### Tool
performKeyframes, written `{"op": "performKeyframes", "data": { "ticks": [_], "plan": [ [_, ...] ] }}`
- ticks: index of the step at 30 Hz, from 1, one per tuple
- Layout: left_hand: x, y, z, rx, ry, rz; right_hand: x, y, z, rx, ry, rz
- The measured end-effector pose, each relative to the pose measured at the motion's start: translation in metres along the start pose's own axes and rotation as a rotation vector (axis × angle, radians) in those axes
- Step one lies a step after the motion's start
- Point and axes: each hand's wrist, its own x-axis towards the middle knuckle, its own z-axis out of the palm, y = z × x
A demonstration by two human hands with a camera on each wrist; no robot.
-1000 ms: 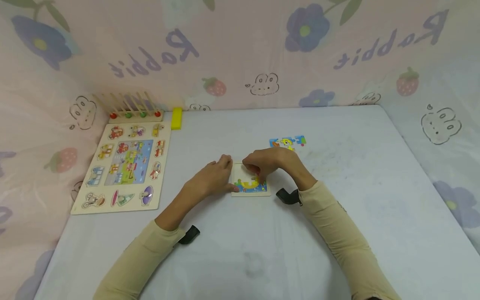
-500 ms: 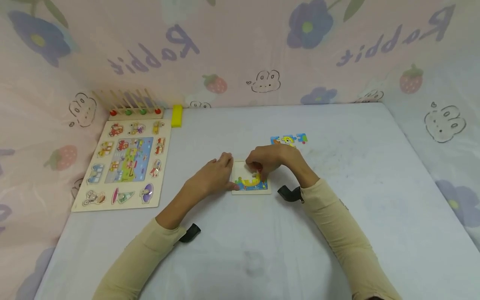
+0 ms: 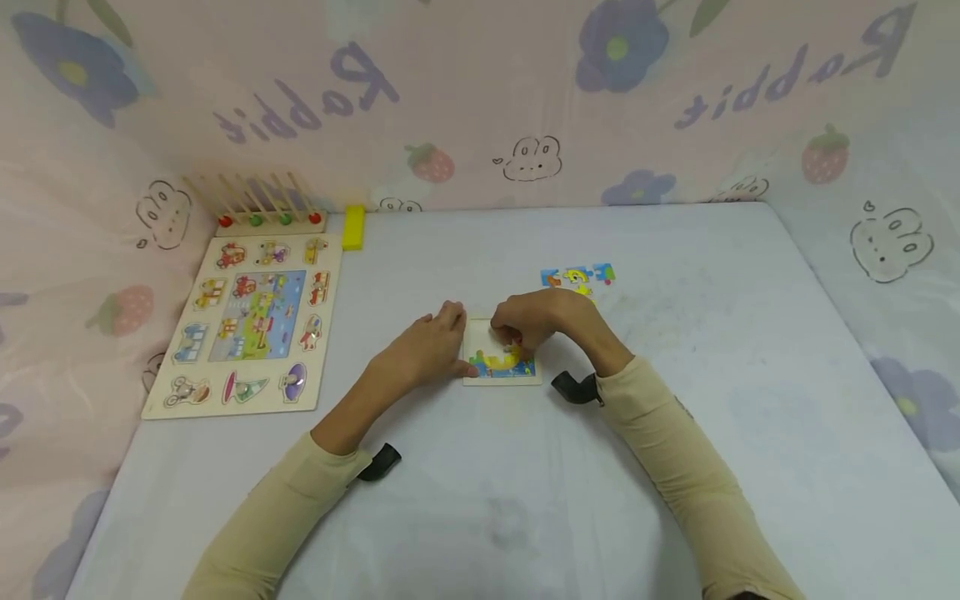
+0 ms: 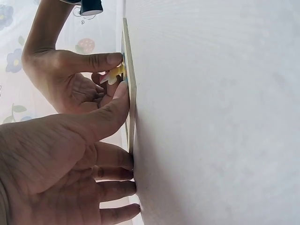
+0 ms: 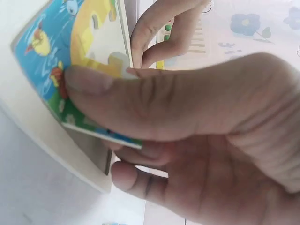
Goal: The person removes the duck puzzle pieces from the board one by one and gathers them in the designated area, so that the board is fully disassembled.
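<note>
A small wooden puzzle tray (image 3: 478,335) lies mid-table, its near part filled with blue, green and yellow jigsaw pieces. My left hand (image 3: 422,352) is at its left side; in the left wrist view the thumb (image 4: 110,110) rests on the tray's face and the straight fingers reach down along the edge. My right hand (image 3: 542,321) is over the tray's right side. Its thumb and fingers pinch a jigsaw piece (image 5: 101,132) with a green edge, tilted up from the tray's recess in the right wrist view. Several loose jigsaw pieces (image 3: 576,276) lie behind the right hand.
To the left lies a large wooden peg puzzle board (image 3: 161,402) with vehicle and toy shapes. Behind it stands a rack of upright rods (image 3: 270,225) with red and green beads, beside a yellow block (image 3: 353,227). Printed cloth walls (image 3: 480,108) border the table.
My right hand has shifted very slightly right over the tray, still pinching the piece. The left hand stays at the tray's left edge, and the head view has tilted a little.
</note>
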Motion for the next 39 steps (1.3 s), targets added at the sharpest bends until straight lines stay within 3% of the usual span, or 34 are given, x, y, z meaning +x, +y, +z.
{"op": "performKeyframes", "data": {
  "ticks": [13,28,33,39],
  "plan": [
    [0.000,0.000,-0.001,0.007,0.015,0.016,-0.002,-0.006,-0.004,-0.050,0.038,0.041],
    [0.001,-0.002,-0.001,0.013,0.014,0.015,-0.004,0.001,-0.003,0.046,0.041,0.008],
    [0.002,-0.001,0.000,0.007,0.000,0.016,-0.013,0.009,-0.004,0.085,0.057,-0.009],
    [0.000,-0.001,-0.001,0.023,0.004,0.023,-0.036,0.028,-0.014,0.137,0.163,-0.022]
  ]
}}
